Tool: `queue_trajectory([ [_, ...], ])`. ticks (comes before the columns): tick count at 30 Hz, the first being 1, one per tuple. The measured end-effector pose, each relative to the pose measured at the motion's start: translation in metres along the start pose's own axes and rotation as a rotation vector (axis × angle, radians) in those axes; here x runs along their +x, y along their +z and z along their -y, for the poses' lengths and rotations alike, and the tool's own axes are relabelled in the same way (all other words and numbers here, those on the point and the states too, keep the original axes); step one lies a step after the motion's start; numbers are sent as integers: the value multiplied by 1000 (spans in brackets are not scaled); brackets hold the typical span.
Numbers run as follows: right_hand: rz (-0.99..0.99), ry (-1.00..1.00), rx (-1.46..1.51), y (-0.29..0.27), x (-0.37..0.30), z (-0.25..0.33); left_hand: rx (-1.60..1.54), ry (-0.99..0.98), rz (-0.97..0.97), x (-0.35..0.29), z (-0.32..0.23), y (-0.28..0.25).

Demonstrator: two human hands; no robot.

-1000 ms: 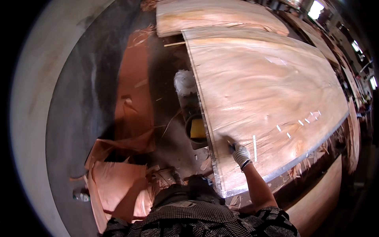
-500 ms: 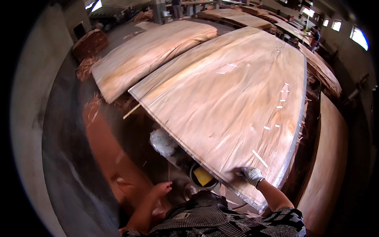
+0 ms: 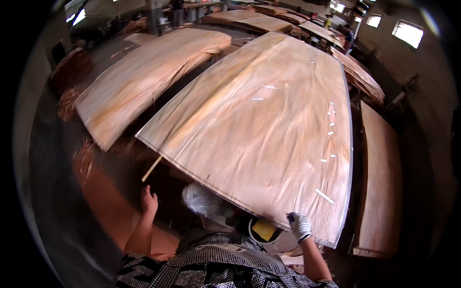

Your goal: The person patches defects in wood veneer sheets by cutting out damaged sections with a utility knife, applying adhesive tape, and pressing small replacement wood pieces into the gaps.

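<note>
A large sheet of wood veneer (image 3: pixel 249 125) lies on a table in front of me, wrinkled, with small strips of white tape on its right part. My right hand (image 3: pixel 300 227), in a striped white glove, rests at the sheet's near edge with its fingers curled; something small and dark shows at the fingertips, too unclear to name. My left hand (image 3: pixel 150 200) is bare and empty, fingers apart, raised off to the left. Just beyond it, a thin yellowish stick (image 3: pixel 152 169) juts out from under the sheet's near left edge.
Veneer stacks stand at the left (image 3: pixel 158 72) and the right (image 3: pixel 379 187). Under the near edge are a clear plastic bag (image 3: pixel 201 199) and a round bucket (image 3: pixel 251 234) with a yellow piece (image 3: pixel 264 230) in it. A reddish-brown strip (image 3: pixel 108 201) runs along the floor at left.
My left hand has moved forward and left, up near the stick. My right hand stays by the near edge, now nearer the rim. The whole view has turned to the right.
</note>
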State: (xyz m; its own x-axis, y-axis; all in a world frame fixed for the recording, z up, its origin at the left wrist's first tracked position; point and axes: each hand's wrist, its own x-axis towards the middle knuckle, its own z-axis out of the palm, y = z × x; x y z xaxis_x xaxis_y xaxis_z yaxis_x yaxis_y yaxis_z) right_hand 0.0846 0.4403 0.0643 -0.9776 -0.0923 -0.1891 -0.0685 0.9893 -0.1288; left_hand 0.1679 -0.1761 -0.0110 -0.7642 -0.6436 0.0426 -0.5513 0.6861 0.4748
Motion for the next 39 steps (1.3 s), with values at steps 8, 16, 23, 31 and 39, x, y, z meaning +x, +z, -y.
queue_trajectory([
  [8,157,-296,486,24,7,303,-451,-52,772,148,-31,-24],
  [16,-161,20,1422,34,81,438,-383,570,979,82,-115,-60],
  [23,-318,660,1864,-26,65,385,-451,786,687,75,-156,-65],
  [31,-270,719,1893,-75,12,295,-159,1044,518,13,-214,24],
  [39,-298,676,2005,-82,-59,116,-147,1151,303,-99,-302,85],
])
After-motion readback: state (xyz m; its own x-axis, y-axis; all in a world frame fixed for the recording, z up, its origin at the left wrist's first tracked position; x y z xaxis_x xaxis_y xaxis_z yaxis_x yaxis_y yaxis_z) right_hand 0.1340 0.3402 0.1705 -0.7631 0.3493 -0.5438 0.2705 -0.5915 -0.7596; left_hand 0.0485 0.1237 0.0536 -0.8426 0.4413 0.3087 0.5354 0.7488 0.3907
